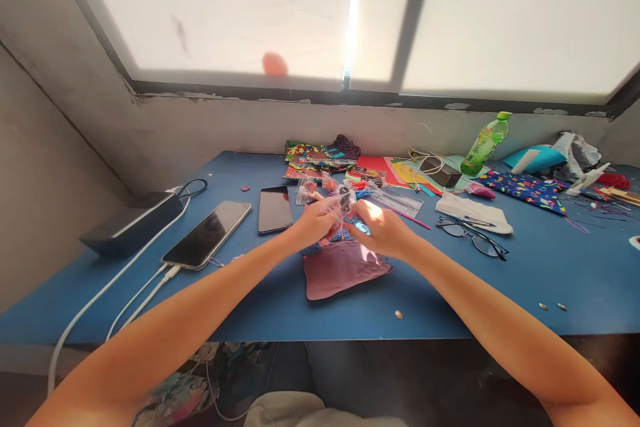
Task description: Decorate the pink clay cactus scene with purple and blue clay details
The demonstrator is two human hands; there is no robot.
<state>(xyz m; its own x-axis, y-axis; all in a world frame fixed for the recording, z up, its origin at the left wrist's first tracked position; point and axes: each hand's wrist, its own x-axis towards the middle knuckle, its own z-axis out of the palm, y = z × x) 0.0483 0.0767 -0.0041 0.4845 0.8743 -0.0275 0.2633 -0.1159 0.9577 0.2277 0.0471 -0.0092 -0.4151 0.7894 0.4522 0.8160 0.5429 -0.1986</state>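
My left hand [317,221] and my right hand [383,230] meet over the middle of the desk. Between their fingers is a small clear plastic bag [345,199] with something dark in it, too small to name. Both hands are closed on the bag, the left from its left side and the right from its right. Below them lies a mauve cloth piece [345,270], and blue dotted fabric shows partly under the fingers. Other small clear bags [306,191] with coloured contents lie just behind the left hand.
On the left are a black phone [275,209], a larger phone [207,237] with white cables and a black box [133,223]. To the right lie eyeglasses [473,237], a white pouch [474,212] and a leaning green bottle [485,145]. Coloured paper [383,170] sits behind.
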